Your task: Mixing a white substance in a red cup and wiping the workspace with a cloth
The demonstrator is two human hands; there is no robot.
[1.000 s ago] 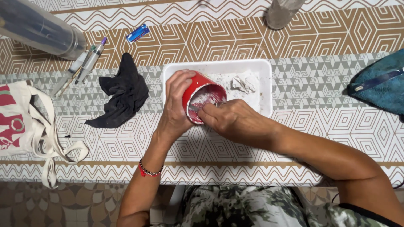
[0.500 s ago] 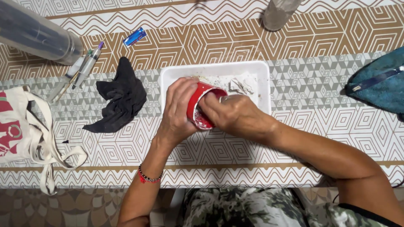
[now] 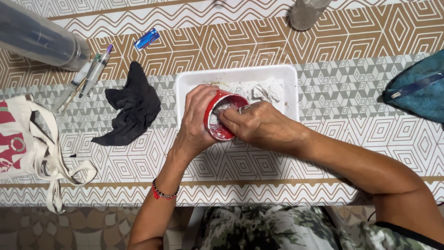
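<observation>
My left hand grips a small red cup, tipped on its side so its mouth faces right, over a white rectangular tray. The cup's inside is coated with white paste. The fingers of my right hand reach into the cup's mouth, fingertips hidden inside; a ring shows on one finger. White crumbly clumps lie in the tray behind the cup.
A black cloth lies left of the tray. Farther left are pens, a clear cylinder, a blue lighter and a cream tote bag. A grey cup stands at the back; a teal bag is at right.
The cup has been turned further onto its side, and my right hand's fingers have gone deeper into its mouth. Both hands have shifted slightly toward me.
</observation>
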